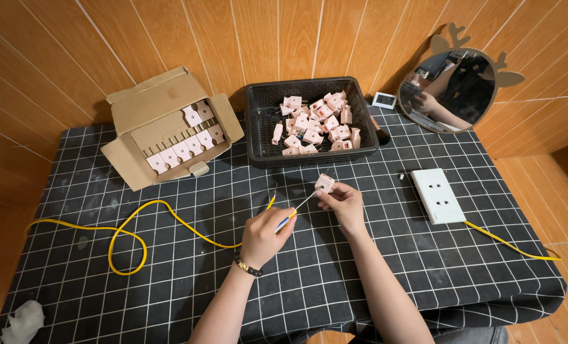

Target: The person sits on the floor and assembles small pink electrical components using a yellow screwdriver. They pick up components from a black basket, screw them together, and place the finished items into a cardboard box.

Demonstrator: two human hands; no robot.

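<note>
Scene: A person works seated at a table [424, 267] draped in a black cloth with a white grid, set against a wall of orange wood panels, seen from a head-worn camera looking down.

Left hand: The left hand [265, 234], a dark beaded bracelet at its wrist, is clenched around a small screwdriver [295, 211] with a blue-and-yellow handle, its thin shaft angled up and to the right.

Right hand: The right hand [342, 200] pinches a small pink plug part [325, 183] between fingertips, raised just above the cloth near the table's middle.

Contact: The screwdriver's tip reaches the pink plug part; whether it sits in a screw is too small to tell.

Basket: A black plastic basket [265, 102] stands at the back centre, just beyond the hands, holding a loose heap of matching pink parts [316, 124].

Box: An open cardboard box [150, 105] lies tilted at the back left, beside the basket, with rows of pink parts [185, 145] lined up inside.

Cable: A yellow cable [128, 232] loops across the left of the cloth and runs toward the left hand.

Socket: A white socket strip [437, 195] lies flat to the right of the hands, well apart from them, with a second yellow lead [507, 243] trailing off toward the table's right edge.

Mirror: A round mirror [453, 89] with an antler-shaped frame leans against the wall at the back right.

Corner: A crumpled white tissue [23, 320] lies at the near left corner.
</note>
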